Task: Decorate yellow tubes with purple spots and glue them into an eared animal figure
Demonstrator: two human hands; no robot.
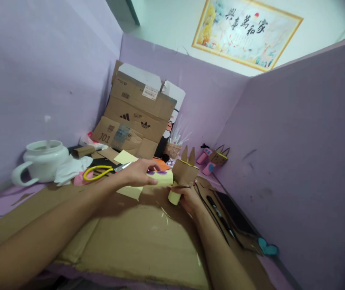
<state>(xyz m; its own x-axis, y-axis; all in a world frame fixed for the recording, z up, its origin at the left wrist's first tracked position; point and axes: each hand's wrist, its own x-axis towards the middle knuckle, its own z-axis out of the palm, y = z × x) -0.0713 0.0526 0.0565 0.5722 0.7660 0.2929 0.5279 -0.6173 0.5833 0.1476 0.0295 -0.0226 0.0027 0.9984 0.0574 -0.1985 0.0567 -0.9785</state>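
My left hand [142,172] is closed on a pale yellow paper tube [162,177] with purple spots, held lying sideways. Its right end is close to a small brown cardboard box [184,173] with two pointed ears; whether they touch I cannot tell. Under that box is a second pale yellow tube [174,197], tilted, and my right hand [189,198] grips it just below the box. Beneath my left hand, a piece of yellow paper [131,192] lies on the cardboard sheet [136,241]. Scissors with yellow handles [98,172] rest left of my left hand.
A white mug-like pot [45,161] stands at the left beside crumpled tissue [73,169]. Flattened cardboard [136,117] leans at the back, near a basket of sticks [174,149]. Pink tubes [204,155], a black pen [219,213] and a dark flat device [235,213] are at the right.
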